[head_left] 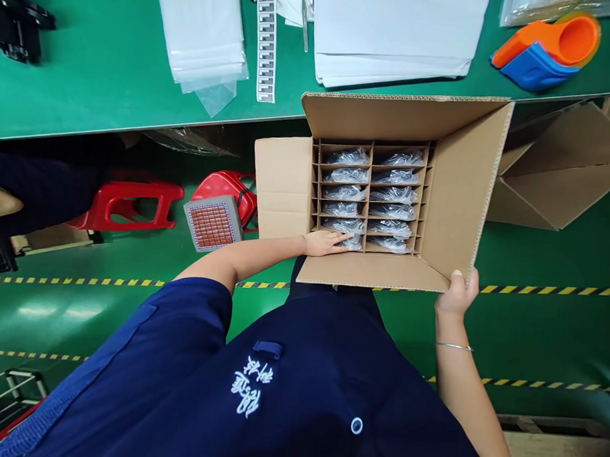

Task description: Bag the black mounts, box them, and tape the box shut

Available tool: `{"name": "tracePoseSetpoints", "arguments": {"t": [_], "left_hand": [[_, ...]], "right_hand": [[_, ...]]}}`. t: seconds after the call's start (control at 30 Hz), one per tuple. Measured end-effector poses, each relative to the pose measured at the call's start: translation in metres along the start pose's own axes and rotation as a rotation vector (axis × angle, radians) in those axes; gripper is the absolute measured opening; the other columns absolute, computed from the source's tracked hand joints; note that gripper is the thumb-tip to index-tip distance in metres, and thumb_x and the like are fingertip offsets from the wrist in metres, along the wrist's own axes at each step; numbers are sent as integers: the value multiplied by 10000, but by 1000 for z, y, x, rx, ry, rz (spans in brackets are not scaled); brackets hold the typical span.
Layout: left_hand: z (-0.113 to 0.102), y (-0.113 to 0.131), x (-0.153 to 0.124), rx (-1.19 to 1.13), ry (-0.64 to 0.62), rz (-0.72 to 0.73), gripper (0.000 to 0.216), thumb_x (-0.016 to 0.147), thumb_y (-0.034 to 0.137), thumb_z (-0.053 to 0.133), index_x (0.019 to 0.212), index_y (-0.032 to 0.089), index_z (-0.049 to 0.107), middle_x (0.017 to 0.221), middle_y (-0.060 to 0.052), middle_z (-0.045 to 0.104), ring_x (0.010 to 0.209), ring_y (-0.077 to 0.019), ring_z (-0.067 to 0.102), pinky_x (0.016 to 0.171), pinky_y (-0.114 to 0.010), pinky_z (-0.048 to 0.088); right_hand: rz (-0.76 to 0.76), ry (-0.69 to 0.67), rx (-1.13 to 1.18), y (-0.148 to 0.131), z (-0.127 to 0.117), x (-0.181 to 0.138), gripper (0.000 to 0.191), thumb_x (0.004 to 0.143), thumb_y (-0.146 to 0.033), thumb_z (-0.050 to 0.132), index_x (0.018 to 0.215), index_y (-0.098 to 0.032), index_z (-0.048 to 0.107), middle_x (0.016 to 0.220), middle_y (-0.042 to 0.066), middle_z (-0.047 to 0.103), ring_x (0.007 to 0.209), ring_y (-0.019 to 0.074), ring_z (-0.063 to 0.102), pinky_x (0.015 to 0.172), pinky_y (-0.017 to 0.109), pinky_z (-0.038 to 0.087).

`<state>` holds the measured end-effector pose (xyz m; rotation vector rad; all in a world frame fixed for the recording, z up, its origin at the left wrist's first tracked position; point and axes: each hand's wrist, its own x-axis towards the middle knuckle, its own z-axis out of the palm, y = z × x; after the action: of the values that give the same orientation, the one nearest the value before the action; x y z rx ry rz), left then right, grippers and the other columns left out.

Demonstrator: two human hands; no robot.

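Note:
Below me stands an open cardboard box with its flaps up or folded out. Cardboard dividers split its inside into two columns of cells. Several items in clear plastic bags fill the cells; what is inside the bags I cannot make out. My left hand lies flat with fingers stretched out, reaching over the box's near left corner and touching the bagged item there. At the near right corner, my right hand grips the box's flap edge, thumb inside and fingers outside.
On the green workbench lie clear bags, a label strip, white sheets and an orange-and-blue tape dispenser. Red stools stand left, near another person's arm. Another open box is at right.

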<state>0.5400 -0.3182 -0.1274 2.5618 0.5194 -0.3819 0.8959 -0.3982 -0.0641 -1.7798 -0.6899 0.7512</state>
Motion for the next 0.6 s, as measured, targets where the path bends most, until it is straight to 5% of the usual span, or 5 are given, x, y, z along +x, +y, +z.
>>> {"name": "tracePoseSetpoints", "arguments": {"t": [0.6], "left_hand": [[6, -2, -2, -2, 27, 10, 464, 973, 146, 344, 1392, 238, 523, 1476, -65, 500, 1202, -176, 554, 948, -282, 437]], "right_hand": [[-32, -28, 4, 5, -1, 1, 353, 733, -322, 550, 1036, -162, 635, 963, 62, 652, 897, 231, 618, 871, 408, 483]]}}
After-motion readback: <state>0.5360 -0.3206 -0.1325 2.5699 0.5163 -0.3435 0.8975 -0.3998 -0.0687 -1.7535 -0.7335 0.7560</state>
